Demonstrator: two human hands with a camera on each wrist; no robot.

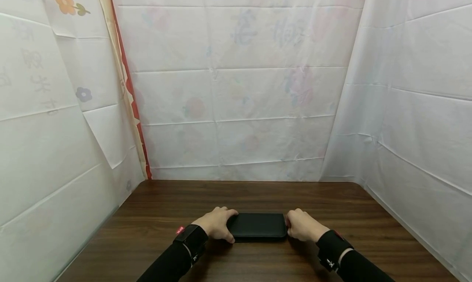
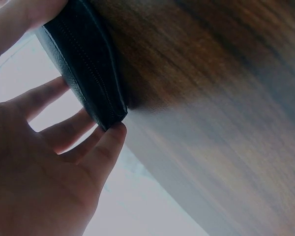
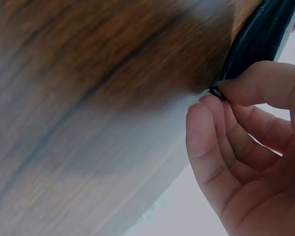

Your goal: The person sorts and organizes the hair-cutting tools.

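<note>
A flat black zip case [image 1: 259, 225], with rounded corners and a leather-like surface, lies on the wooden table. My left hand [image 1: 216, 223] grips its left end, thumb on the near edge and fingers at the far edge. A stitched or zipped seam runs along the side of the case [image 2: 86, 64] in the left wrist view. At the right end, my right hand [image 1: 303, 225] pinches a small black zipper pull [image 3: 215, 91] between thumb and fingertips. The case appears closed in the head view, and its inside is hidden.
The brown wood-grain table [image 1: 177, 192] spreads around the case. White creased sheets hang at the back [image 1: 236, 93], on the left [image 1: 48, 159] and on the right [image 1: 424, 126]. Black bands [image 1: 194, 238] sit on both wrists.
</note>
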